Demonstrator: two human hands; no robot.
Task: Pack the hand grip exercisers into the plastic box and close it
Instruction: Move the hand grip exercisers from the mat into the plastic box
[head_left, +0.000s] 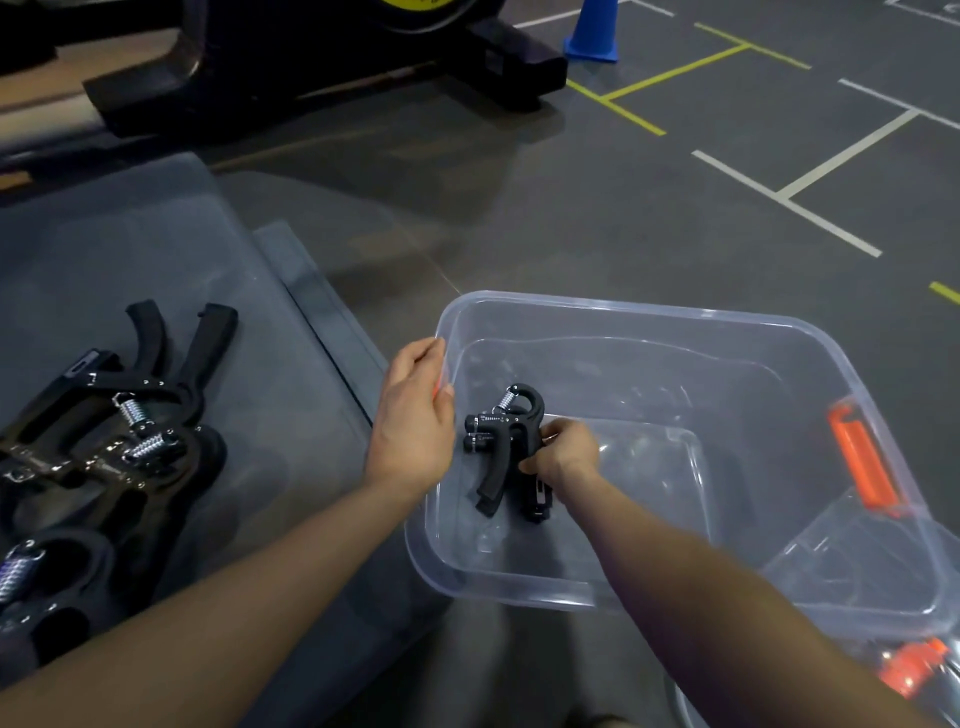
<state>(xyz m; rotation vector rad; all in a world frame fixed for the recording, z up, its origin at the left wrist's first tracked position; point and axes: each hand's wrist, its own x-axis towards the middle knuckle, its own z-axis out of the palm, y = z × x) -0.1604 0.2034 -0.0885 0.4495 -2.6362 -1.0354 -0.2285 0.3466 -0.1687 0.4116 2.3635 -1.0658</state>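
Note:
A clear plastic box (623, 312) with an orange latch (860, 457) stands on the floor. My left hand (413, 431) grips its left rim. Inside the box, my right hand (563, 449) holds black hand grip exercisers (506, 447) with a steel spring, low over the bottom; there look to be two stacked together. Several more black exercisers (124, 431) lie in a pile on a grey mat (218, 249) at the left.
The clear lid (852, 566) with another orange latch (914, 670) lies at the box's lower right. A black exercise machine base (322, 67) stands beyond the mat. A blue cone (595, 31) sits at the back on the lined grey floor.

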